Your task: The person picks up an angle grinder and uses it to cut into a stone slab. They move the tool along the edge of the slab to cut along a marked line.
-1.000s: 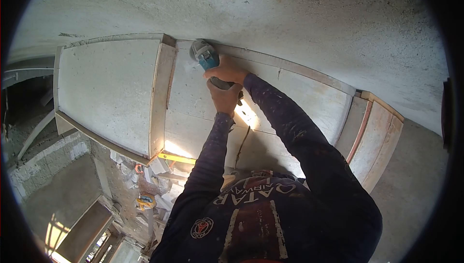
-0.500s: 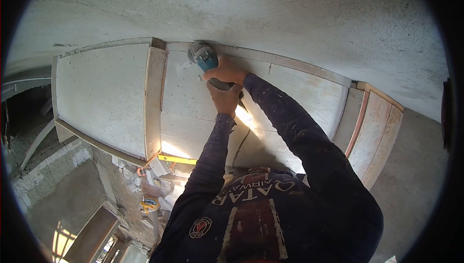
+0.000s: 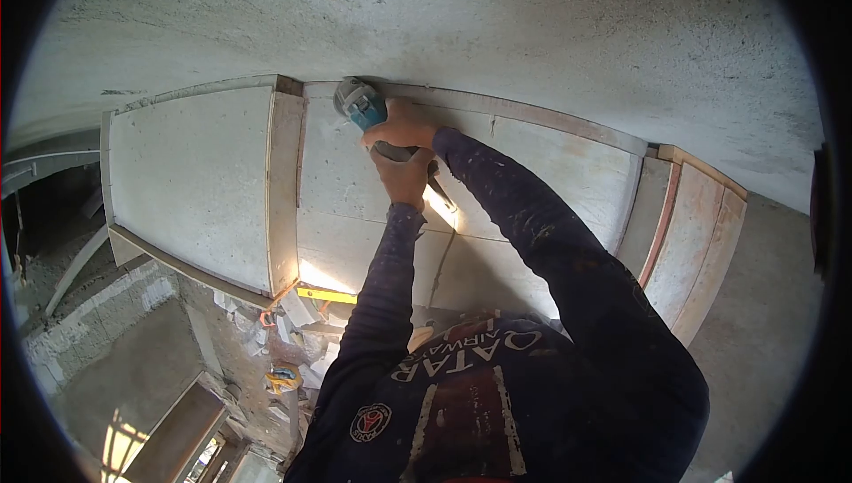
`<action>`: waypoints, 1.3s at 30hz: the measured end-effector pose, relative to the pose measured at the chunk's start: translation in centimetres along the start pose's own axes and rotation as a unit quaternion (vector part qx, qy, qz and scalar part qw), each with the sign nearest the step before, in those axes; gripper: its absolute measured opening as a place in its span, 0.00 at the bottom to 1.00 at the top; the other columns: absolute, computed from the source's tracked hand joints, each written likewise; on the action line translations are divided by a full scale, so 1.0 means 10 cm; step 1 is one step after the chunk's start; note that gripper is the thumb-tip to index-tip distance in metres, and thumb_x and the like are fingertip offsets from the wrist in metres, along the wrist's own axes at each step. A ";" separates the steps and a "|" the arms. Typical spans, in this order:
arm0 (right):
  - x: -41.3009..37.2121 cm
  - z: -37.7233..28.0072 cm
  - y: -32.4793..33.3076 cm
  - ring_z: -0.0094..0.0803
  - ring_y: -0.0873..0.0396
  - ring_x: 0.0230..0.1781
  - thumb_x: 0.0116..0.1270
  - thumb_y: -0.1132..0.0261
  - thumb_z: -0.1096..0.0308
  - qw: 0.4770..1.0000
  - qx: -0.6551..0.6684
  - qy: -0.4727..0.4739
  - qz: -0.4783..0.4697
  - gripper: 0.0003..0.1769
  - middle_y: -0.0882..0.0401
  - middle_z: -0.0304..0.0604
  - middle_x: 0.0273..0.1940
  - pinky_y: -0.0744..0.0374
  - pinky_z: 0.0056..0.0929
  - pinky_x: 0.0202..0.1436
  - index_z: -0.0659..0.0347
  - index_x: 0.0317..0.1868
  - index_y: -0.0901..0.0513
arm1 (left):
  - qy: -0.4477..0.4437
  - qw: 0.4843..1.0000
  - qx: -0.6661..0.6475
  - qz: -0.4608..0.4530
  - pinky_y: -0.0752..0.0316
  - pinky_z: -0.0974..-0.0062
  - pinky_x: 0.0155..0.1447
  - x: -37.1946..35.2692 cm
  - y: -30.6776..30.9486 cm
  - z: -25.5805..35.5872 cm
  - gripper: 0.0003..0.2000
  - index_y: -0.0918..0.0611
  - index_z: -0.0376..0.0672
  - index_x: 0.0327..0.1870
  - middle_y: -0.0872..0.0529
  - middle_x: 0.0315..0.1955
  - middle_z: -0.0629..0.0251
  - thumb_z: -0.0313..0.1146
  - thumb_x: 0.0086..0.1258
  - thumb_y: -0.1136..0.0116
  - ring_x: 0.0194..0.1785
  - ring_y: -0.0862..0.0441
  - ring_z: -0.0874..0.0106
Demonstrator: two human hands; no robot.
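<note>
An angle grinder (image 3: 367,112) with a teal body and a grey head is in both my hands, its disc end against the upper edge of a pale panel, close under the rough plaster surface. My right hand (image 3: 404,126) is closed around the front of the body, just behind the head. Lower down, my left hand (image 3: 404,179) grips the dark rear handle. A dark cord (image 3: 444,257) runs from the tool down the panel (image 3: 342,177). The point where the disc meets the panel is partly hidden by the grinder's head.
A raised boxed panel (image 3: 195,172) with a wooden side board (image 3: 284,181) stands left of the grinder. Another framed panel (image 3: 697,225) is at right. A yellow level (image 3: 327,295) lies at the lower edge, above rubble and a yellow-blue bag (image 3: 282,380) on the floor below.
The grinder and both my hands have shifted slightly left along the panel's upper edge. My grip on it looks the same.
</note>
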State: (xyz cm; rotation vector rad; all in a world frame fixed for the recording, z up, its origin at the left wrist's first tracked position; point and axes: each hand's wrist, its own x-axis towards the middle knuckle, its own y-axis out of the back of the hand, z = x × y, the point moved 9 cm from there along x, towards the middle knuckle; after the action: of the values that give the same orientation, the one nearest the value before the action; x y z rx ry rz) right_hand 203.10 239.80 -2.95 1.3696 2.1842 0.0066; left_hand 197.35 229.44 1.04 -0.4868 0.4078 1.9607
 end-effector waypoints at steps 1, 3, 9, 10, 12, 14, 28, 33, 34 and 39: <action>-0.04 -0.06 0.08 0.55 0.14 0.50 0.43 0.22 0.46 1.000 -0.017 0.002 -0.006 0.49 0.16 0.71 0.50 0.17 0.41 0.53 0.84 0.54 0.21 | 0.000 1.000 -0.003 -0.002 0.14 0.70 0.38 0.01 -0.05 0.00 0.37 0.35 0.32 0.64 0.20 0.45 0.54 0.23 0.50 0.30 0.37 0.14 0.66; -0.11 -0.03 0.08 0.55 0.14 0.49 0.43 0.22 0.46 0.999 -0.032 -0.003 -0.019 0.48 0.15 0.70 0.49 0.17 0.40 0.52 0.84 0.54 0.20 | 0.037 0.999 -0.020 -0.020 0.14 0.69 0.42 -0.02 -0.09 -0.10 0.39 0.35 0.32 0.65 0.21 0.47 0.53 0.26 0.49 0.29 0.42 0.14 0.65; -0.24 0.07 0.25 0.51 0.13 0.46 0.43 0.22 0.46 0.999 -0.035 0.004 -0.029 0.44 0.14 0.67 0.46 0.17 0.39 0.49 0.81 0.50 0.18 | -0.035 0.998 0.041 0.018 0.15 0.70 0.42 -0.10 -0.19 -0.20 0.42 0.39 0.32 0.66 0.21 0.47 0.53 0.28 0.50 0.27 0.39 0.16 0.69; -0.25 0.04 0.27 0.51 0.13 0.44 0.43 0.22 0.47 0.999 -0.045 0.001 -0.030 0.43 0.14 0.66 0.45 0.17 0.39 0.48 0.80 0.48 0.17 | -0.051 0.998 0.035 0.025 0.15 0.70 0.43 -0.08 -0.20 -0.21 0.42 0.39 0.32 0.66 0.21 0.48 0.53 0.28 0.50 0.27 0.39 0.15 0.69; -0.25 -0.01 0.27 0.50 0.12 0.42 0.43 0.22 0.47 0.998 -0.051 -0.002 -0.031 0.41 0.13 0.66 0.43 0.16 0.39 0.47 0.79 0.47 0.16 | -0.059 0.996 0.050 0.032 0.15 0.70 0.42 -0.01 -0.16 -0.28 0.41 0.38 0.32 0.66 0.21 0.47 0.53 0.27 0.50 0.28 0.39 0.15 0.68; -0.23 -0.06 0.23 0.51 0.12 0.39 0.43 0.23 0.47 0.998 -0.045 0.018 -0.040 0.39 0.13 0.65 0.40 0.16 0.40 0.45 0.78 0.44 0.15 | -0.065 0.995 0.066 0.042 0.15 0.70 0.41 -0.03 -0.11 -0.16 0.41 0.38 0.32 0.66 0.21 0.47 0.53 0.26 0.49 0.28 0.39 0.15 0.68; -0.23 0.07 0.27 0.50 0.12 0.39 0.43 0.23 0.48 0.998 -0.059 0.010 -0.036 0.41 0.13 0.65 0.42 0.16 0.39 0.43 0.79 0.47 0.16 | -0.010 0.999 0.033 0.013 0.17 0.69 0.51 -0.07 -0.22 -0.31 0.41 0.35 0.31 0.66 0.22 0.51 0.55 0.29 0.50 0.27 0.50 0.17 0.67; -0.29 0.08 0.29 0.49 0.13 0.39 0.43 0.22 0.49 0.999 -0.044 0.001 -0.032 0.40 0.14 0.65 0.41 0.16 0.39 0.43 0.80 0.46 0.16 | -0.010 0.999 0.040 0.011 0.17 0.69 0.50 -0.04 -0.22 -0.40 0.41 0.35 0.32 0.66 0.22 0.52 0.54 0.30 0.50 0.27 0.49 0.17 0.68; -0.35 0.06 0.31 0.50 0.13 0.39 0.43 0.22 0.49 0.999 -0.037 -0.005 -0.032 0.40 0.14 0.65 0.41 0.16 0.39 0.43 0.80 0.46 0.17 | -0.014 0.999 0.048 0.009 0.17 0.69 0.50 -0.05 -0.23 -0.40 0.41 0.35 0.32 0.67 0.23 0.52 0.54 0.30 0.50 0.27 0.49 0.17 0.68; -0.39 0.31 0.31 0.50 0.13 0.39 0.43 0.22 0.48 0.999 -0.042 0.009 -0.032 0.41 0.14 0.66 0.42 0.16 0.39 0.43 0.81 0.46 0.17 | -0.035 0.997 0.072 0.020 0.19 0.67 0.55 -0.28 -0.34 -0.42 0.43 0.36 0.30 0.67 0.21 0.53 0.51 0.32 0.49 0.26 0.53 0.18 0.64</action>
State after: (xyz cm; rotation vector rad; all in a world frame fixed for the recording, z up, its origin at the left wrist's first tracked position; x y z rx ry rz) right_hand 208.35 237.23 -2.89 1.2571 2.2160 0.0868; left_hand 202.23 226.64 -1.34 -0.3196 0.5140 1.9640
